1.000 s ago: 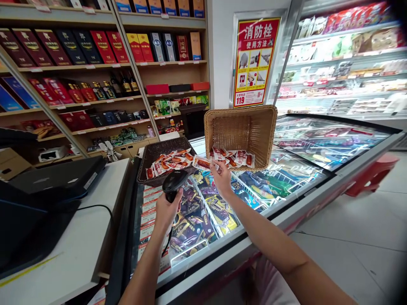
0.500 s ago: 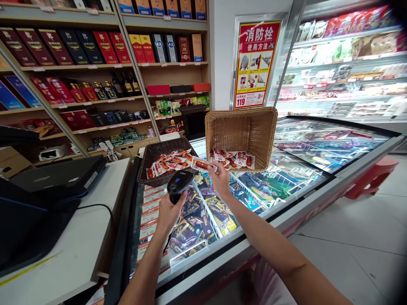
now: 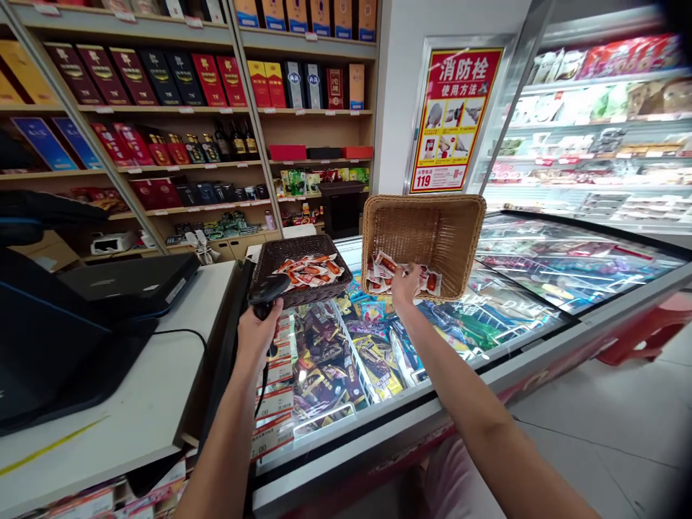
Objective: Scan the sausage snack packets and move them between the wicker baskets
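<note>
With sausages (image 3: pixel 313 271) in the left basket (image 3: pixel 282 251) and others in the right basket (image 3: pixel 405 227), work looks midway, the left hand (image 3: pixel 258 333) wrapped round a scanner (image 3: pixel 270 289), the right hand (image 3: pixel 405 285) part-curled at the latter, grip unclear.

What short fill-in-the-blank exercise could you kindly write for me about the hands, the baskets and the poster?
1. The left hand holds a black barcode ____.
2. The right hand is at the packets in the ____ basket, not the dark basket.
3. In the picture, the dark basket stands to the ____ of the other basket.
4. The red poster shows the number ____ near its bottom.

Missing words: scanner; tan; left; 119.
</note>
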Tool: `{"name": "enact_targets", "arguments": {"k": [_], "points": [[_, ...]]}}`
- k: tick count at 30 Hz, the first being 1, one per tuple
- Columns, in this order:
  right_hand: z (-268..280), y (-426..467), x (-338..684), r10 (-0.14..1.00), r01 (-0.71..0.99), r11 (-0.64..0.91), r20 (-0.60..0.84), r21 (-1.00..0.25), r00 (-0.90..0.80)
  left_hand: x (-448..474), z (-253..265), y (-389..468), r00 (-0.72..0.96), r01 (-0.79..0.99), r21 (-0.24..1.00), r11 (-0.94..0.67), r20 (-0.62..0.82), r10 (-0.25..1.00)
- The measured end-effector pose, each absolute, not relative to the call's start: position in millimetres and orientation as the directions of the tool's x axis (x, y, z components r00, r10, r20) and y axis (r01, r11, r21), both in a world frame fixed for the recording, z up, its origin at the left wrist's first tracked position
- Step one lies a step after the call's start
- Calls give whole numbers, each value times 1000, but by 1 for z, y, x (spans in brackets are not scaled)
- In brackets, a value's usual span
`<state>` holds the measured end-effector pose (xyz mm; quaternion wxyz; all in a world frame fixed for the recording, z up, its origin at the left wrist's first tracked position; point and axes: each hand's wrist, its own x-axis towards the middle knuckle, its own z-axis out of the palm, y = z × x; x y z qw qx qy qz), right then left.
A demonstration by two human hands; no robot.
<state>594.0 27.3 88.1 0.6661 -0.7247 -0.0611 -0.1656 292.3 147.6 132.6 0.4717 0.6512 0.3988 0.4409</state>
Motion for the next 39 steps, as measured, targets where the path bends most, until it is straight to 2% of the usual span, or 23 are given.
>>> {"name": "enact_targets", "arguments": {"k": [1,2,4,6,7,9,13,18,20,22,24,26,28,29,30,32,35,37,39], "points": [[95,34,592,-128,402,-196,430,-894,894,290,138,153,282,93,973,-211,178,943],[103,44,587,-61,517,-259,548,-816,834,289,143,157,287,85,978,-193,161,944],[117,73,575,241,742,-269,703,-614,669,290,148,161,312,93,979,-182,145,939],[129,111,562,578,862,-237,648,-447,495,294,148,160,338,105,978,-181,136,931],[133,131,557,686,885,-264,570,-384,453,297,147,159,346,103,980,-172,126,930],[139,166,552,783,882,-364,416,-298,463,301,144,156,354,93,985,-148,106,929],[139,204,555,780,826,-486,285,-285,557,301,137,154,368,80,988,-135,97,925],[139,201,556,764,826,-481,321,-294,559,297,132,157,390,15,995,-99,85,917],[140,189,552,725,807,-432,378,-403,576,296,132,155,386,16,996,-91,78,919],[140,172,547,654,740,-321,427,-592,625,296,133,151,382,36,994,-107,86,920],[138,150,543,611,607,-159,405,-779,680,296,135,143,389,54,988,-145,113,914],[134,123,539,641,424,8,330,-906,693,297,136,133,409,48,985,-168,134,903],[129,94,537,701,267,115,269,-957,661,297,137,120,436,39,984,-172,138,889],[127,80,536,719,248,145,274,-958,639,297,137,114,452,35,985,-169,135,882],[126,65,536,722,280,165,309,-946,619,297,136,107,467,33,986,-164,130,874],[123,39,537,689,472,185,456,-862,563,294,135,94,500,30,988,-152,117,858],[117,7,542,599,799,185,710,-573,370,287,134,78,524,9,995,-103,83,848],[109,-8,547,557,901,183,797,-393,234,282,135,69,526,-1,997,-74,63,848],[98,-19,552,522,939,201,842,-278,138,276,135,63,529,-6,998,-63,57,847]]}}
